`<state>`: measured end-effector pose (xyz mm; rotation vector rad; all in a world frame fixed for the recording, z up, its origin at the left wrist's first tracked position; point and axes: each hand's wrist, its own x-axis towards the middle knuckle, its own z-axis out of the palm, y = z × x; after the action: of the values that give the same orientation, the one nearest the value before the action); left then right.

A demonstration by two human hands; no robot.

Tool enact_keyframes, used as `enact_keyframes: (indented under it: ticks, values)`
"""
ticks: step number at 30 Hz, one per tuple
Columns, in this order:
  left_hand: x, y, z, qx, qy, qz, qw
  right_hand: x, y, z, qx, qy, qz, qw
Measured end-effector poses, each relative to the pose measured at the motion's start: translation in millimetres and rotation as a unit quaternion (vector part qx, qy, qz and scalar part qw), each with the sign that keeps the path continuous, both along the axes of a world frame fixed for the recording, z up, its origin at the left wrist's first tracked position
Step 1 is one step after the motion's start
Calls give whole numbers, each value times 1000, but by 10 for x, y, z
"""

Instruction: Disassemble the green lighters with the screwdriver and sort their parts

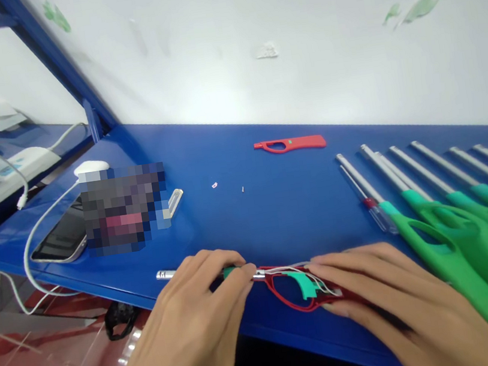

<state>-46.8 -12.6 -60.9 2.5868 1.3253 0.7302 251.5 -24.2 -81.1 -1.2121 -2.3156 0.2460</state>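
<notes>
Near the table's front edge, my left hand [198,310] pinches the neck of an opened gas lighter, its thumb and index finger closed around the green collar and metal tube [165,274]. The tube's tip sticks out to the left. From the other end, my right hand [390,289] grips the red half-shell [283,306], its fingers over the handle part. Inside the shell sit a teal trigger [304,283] and thin white wires [283,269]. My right fingers hide the rest of the inside.
Behind my hands lie a loose red half-shell [311,142], a tiny screw [242,190] and a small whitish piece [214,185]. Several green lighters [418,231] and a screwdriver [370,204] crowd the right. A phone [59,242], a white cable [28,262] and a blurred-out item are left.
</notes>
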Motion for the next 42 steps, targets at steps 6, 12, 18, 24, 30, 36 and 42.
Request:
enact_keyframes:
  ticks: [6,12,18,24,30,36,42]
  values:
    - [186,11,-8,37,-20,1,999,-6,5,2,21,7,10,1000]
    - [253,29,-80,55,-54,-34,996,-10,-9,2,9,17,5,1000]
    - [253,35,-89,59,-65,-43,995,-8,-29,-2,31,3,-11,999]
    - [251,28,-88,64,-76,-50,994,-26,-20,98,67,9,7,998]
    - [257,26,-86,61,-81,-54,993,-66,24,168,118,6,11,993]
    - [267,24,-129,68,-76,-51,993,-11,17,-3,124,5,-12,992]
    - [265,26,-110,81,-46,-20,995,-32,78,-136,185,50,-1,982]
